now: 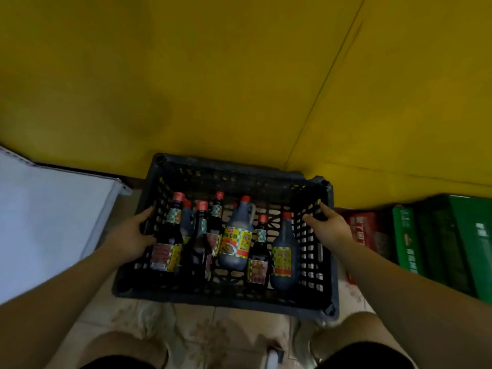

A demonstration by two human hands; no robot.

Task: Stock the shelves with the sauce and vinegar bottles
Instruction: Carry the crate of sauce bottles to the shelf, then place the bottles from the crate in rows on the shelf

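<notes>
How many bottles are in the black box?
7. Four bottles crowd the left of the crate, one big jug stands in the middle, two on the right. Another may hide behind the jug.

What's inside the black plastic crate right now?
Dark red-capped bottles stand in the black plastic crate: two squat jugs and several slim ones. The left ones overlap, hiding the exact count.

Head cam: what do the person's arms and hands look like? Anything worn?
Left forearm and right forearm are bare right to the frame edge, with no sleeves in view. Left hand and right hand have no gloves. No watch, band or ring shows, though blur could hide a thin ring. Dark shorts show at the bottom edge.
</notes>
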